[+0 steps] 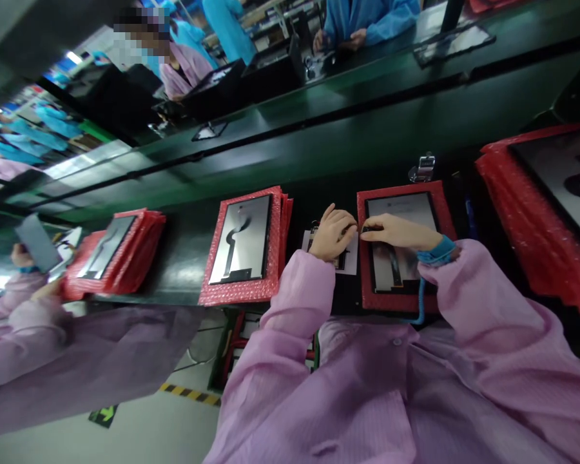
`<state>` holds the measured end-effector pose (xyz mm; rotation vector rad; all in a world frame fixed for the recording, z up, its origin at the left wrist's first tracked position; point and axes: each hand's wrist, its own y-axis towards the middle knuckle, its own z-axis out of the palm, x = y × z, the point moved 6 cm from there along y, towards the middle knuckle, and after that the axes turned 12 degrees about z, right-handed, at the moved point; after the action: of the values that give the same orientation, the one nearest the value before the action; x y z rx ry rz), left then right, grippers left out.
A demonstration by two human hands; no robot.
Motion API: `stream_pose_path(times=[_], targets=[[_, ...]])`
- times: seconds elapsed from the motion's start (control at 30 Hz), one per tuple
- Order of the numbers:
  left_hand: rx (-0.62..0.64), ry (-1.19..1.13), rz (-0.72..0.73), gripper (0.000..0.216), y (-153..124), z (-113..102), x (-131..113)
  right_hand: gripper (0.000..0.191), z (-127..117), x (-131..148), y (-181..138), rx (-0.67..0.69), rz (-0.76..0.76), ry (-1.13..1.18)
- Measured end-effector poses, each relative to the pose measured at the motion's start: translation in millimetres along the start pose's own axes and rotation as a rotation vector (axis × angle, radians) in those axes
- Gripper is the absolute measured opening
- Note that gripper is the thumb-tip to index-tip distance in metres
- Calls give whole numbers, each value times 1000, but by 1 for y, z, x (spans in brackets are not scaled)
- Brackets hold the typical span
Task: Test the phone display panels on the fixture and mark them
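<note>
My left hand is curled into a loose fist over a white label sheet on the dark bench, its fingertips pinched near the left edge of a red bubble-wrap tray. My right hand, with a blue wrist strap and coiled cord, lies across the grey display panel that sits in that red tray. Its fingers are pressed together at the panel's left edge, meeting the left hand's fingertips. What the fingertips pinch is too small to make out.
A stack of red trays with a panel on top lies to my left, another stack to my right. A co-worker in pink at far left holds a panel beside a third stack. A green conveyor runs behind.
</note>
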<state>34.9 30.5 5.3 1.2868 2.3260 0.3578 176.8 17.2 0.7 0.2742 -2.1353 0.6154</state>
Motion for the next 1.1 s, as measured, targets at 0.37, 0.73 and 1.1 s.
stream_pose_path(times=[0.37,0.73,1.1], targets=[[36,-130,6,14,2,3,-6,13,6,-2,-1,-66,-38,-37],[68,-90,-9,15,0,9,-6,17,8,2,-3,-150,-158,-149],[4,-81,-8,22,-1,6,-4,27,3,-1,-3,-86,-130,-107]])
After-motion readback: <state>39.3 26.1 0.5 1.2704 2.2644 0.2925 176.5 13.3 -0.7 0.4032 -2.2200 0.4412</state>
